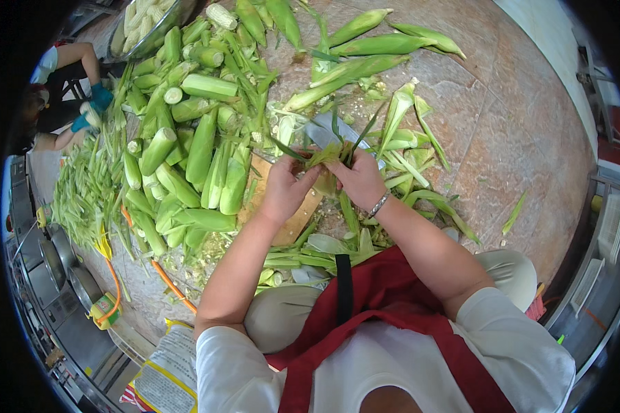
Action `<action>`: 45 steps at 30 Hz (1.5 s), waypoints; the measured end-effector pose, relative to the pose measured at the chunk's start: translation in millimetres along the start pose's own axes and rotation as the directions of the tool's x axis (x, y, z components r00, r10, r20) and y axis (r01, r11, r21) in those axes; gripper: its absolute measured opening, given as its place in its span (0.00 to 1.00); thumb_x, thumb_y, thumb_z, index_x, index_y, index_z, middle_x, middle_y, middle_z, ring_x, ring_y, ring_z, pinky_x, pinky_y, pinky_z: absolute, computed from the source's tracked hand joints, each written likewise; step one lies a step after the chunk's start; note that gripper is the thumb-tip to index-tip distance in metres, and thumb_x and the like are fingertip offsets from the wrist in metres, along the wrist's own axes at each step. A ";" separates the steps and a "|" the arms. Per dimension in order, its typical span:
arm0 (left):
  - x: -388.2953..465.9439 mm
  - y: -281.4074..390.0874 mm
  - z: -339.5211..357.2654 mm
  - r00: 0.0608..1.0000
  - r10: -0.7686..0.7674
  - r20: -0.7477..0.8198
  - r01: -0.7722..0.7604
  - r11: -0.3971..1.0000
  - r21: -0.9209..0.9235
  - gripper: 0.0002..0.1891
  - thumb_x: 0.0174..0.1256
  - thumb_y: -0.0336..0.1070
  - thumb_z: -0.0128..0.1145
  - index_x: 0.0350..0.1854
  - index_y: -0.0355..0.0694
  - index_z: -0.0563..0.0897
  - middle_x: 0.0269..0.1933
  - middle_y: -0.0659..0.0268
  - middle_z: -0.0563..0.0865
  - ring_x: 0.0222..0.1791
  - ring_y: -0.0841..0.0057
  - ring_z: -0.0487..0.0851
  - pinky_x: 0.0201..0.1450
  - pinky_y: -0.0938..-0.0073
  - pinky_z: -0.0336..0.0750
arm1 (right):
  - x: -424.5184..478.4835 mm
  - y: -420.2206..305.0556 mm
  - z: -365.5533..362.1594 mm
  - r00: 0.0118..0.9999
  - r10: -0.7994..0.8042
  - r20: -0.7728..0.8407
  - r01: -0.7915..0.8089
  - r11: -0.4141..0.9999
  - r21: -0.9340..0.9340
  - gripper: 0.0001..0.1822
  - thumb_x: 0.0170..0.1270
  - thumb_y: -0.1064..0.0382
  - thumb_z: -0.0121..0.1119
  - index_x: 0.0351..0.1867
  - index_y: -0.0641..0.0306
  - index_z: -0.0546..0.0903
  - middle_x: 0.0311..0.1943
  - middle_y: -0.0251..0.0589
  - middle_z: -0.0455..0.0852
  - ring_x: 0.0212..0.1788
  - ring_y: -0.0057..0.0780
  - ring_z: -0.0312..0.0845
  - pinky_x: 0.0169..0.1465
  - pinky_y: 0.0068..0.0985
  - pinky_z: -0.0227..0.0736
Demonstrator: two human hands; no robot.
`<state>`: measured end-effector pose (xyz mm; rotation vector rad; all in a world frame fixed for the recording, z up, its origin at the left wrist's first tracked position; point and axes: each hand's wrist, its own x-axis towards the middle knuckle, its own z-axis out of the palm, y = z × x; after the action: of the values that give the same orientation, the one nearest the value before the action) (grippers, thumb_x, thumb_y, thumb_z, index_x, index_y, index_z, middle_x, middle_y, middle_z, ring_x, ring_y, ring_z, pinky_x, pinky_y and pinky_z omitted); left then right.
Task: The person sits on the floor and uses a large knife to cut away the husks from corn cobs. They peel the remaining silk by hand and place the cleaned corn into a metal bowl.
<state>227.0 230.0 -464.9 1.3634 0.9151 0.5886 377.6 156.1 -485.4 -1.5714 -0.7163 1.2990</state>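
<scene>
My left hand [291, 185] and my right hand [360, 178] meet around one ear of corn [326, 178], gripping its loosened green husk at the top; most of the ear is hidden by my fingers. Long dark leaf tips stick up past both hands. Just beyond them a cleaver's wide metal blade [326, 129] lies on the floor, its handle not visible. Beneath my hands a wooden cutting board [285, 227] lies partly covered. Left of the board is a large heap of green corn ears [201, 149] with cut ends.
Uncut ears [382, 45] lie at the far side of the tiled floor. Loose husks [88, 191] form a pile at left, beside a co-worker's teal-gloved hands [101, 98]. A bowl of peeled corn [157, 33] stands at top left. An orange strap [173, 286] crosses the floor.
</scene>
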 end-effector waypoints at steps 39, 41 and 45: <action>48.5 91.0 28.9 0.978 -0.133 -0.158 0.081 0.950 -0.300 0.24 0.69 0.47 0.60 0.56 0.31 0.73 0.49 0.52 0.83 0.47 0.67 0.81 0.55 0.64 0.74 | 29.9 17.3 -7.3 0.910 -0.345 0.229 0.335 0.939 0.083 0.19 0.73 0.56 0.54 0.59 0.65 0.74 0.52 0.41 0.80 0.52 0.30 0.75 0.58 0.29 0.73; 63.8 43.9 11.7 0.969 0.198 -0.150 -0.186 0.979 0.086 0.34 0.66 0.48 0.63 0.66 0.32 0.67 0.63 0.43 0.74 0.64 0.60 0.74 0.66 0.63 0.68 | 32.9 14.1 -14.4 0.976 -0.131 0.172 0.096 0.975 0.200 0.17 0.75 0.54 0.52 0.55 0.64 0.77 0.51 0.39 0.79 0.51 0.29 0.74 0.58 0.28 0.71; 37.5 -51.6 -20.9 0.986 -0.124 0.107 0.032 0.787 0.617 0.43 0.54 0.40 0.70 0.71 0.35 0.62 0.69 0.46 0.68 0.69 0.56 0.68 0.74 0.64 0.60 | 15.8 -22.9 -35.2 0.957 0.253 0.142 -0.289 0.878 0.382 0.20 0.73 0.46 0.53 0.28 0.56 0.75 0.18 0.23 0.61 0.20 0.15 0.49 0.26 0.20 0.49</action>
<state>222.5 264.5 -522.3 1.9133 1.0904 0.1093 418.3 168.4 -471.0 -1.3131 -0.2565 1.6131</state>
